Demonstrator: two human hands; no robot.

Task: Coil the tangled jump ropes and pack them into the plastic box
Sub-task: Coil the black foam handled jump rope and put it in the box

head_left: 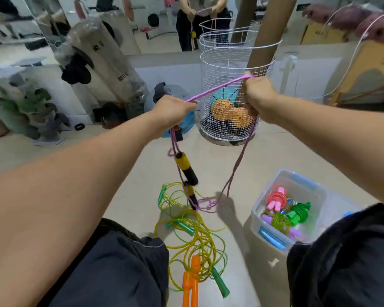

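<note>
A purple jump rope is stretched taut between my two raised hands. My left hand grips one part of it and my right hand grips another, higher up. Below my left hand hang the rope's two yellow-and-black handles. A long loop of the rope drops from my right hand to the floor. On the floor between my knees lies a tangle of yellow and green ropes with orange handles and green handles. The clear plastic box at lower right holds several coiled ropes.
A white wire basket with balls and a cardboard tube stands straight ahead. A blue ball and plastic-wrapped gear lean against the mirror wall at left. My knees in dark trousers frame the rope pile.
</note>
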